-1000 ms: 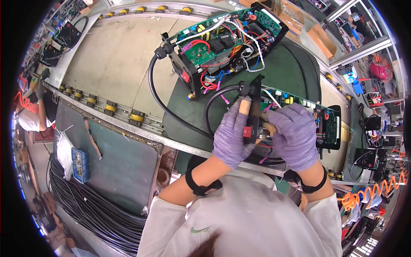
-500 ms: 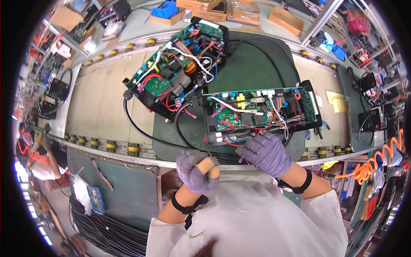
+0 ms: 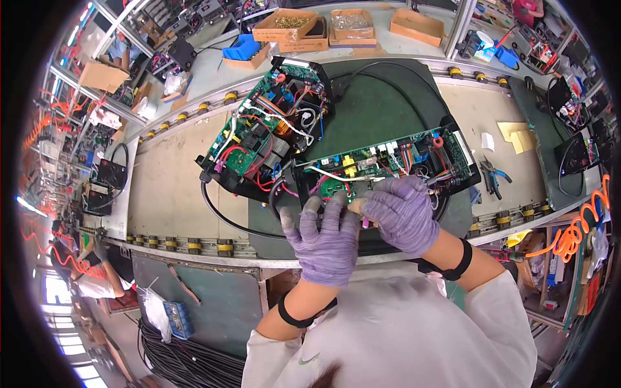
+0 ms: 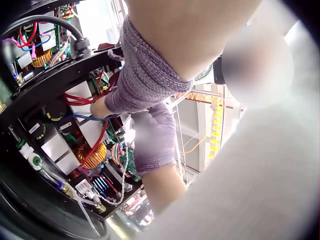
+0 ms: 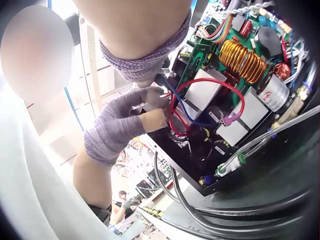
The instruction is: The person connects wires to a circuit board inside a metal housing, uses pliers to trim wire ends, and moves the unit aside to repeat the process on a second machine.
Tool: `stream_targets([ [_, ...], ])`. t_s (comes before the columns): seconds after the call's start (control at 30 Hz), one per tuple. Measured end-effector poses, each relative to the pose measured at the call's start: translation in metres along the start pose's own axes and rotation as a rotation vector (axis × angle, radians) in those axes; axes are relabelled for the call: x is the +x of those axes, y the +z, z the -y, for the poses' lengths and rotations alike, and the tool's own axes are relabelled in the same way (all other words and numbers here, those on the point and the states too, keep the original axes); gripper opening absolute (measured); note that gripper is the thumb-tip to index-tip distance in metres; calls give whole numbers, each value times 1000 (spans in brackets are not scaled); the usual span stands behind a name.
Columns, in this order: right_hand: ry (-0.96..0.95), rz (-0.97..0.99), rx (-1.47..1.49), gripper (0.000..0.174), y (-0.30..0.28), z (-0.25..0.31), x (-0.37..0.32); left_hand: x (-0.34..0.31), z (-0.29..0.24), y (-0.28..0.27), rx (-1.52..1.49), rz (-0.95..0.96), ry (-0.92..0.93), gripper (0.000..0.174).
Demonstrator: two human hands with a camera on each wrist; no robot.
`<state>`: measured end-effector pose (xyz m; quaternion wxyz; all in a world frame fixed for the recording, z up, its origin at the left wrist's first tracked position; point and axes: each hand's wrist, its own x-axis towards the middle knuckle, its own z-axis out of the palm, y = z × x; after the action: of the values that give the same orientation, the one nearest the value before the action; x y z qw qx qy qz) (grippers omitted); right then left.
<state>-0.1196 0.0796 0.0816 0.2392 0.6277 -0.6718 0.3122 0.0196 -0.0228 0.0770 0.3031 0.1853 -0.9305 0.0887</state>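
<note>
An opened device (image 3: 401,152) with a green circuit board and black end panels stands in front of me at a slant. My left hand (image 3: 326,246) is gloved, its fingers reaching over the near left corner. In the right wrist view its capped thumb and a finger meet at red wires (image 5: 175,107) beside the black panel. My right hand (image 3: 404,216), also gloved, is bent in at the same spot. A blue wire (image 5: 187,112) runs up to its fingertips, which are partly hidden. A pink terminal (image 5: 230,120) ends a red loop close by.
A second opened device (image 3: 259,129) stands behind on the green mat (image 3: 362,116), with a thick black cable (image 3: 223,220) from it. Pliers (image 3: 495,178) and yellow paper (image 3: 517,137) lie to the right. Cardboard boxes (image 3: 417,27) line the back. Roller rails (image 3: 194,246) edge the line.
A second ago both hands were at the panel with the red switch. Half a second ago the left hand was off the device, curled near the edge. It is now back at the corner wires.
</note>
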Motion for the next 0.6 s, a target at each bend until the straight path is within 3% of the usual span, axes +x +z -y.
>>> stream_targets([
  [0.1, 58, 91, 82, 26, -4, -1, -3, -4, 1, -16, -247, 171, 93, 20],
  [0.13, 86, 115, 109, 25, -4, 1, -4, -1, 7, -18, -317, 130, 142, 23],
  [0.23, 146, 161, 158, 20, -1, 6, -3, 11, 26, -28, -421, -42, -44, 27],
  [0.37, 207, 201, 227, 17, -3, 4, -1, 48, 34, -41, -79, -101, -169, 28],
  [0.43, 211, 109, 315, 17, 1, 0, -1, 52, 40, -35, -122, 27, -108, 28],
  [0.5, 206, 137, 352, 19, -1, -1, 2, 61, 34, -37, -77, 157, -103, 26],
  [0.6, 196, 150, 357, 21, -2, -3, 2, 61, 44, -20, -223, 201, -91, 24],
])
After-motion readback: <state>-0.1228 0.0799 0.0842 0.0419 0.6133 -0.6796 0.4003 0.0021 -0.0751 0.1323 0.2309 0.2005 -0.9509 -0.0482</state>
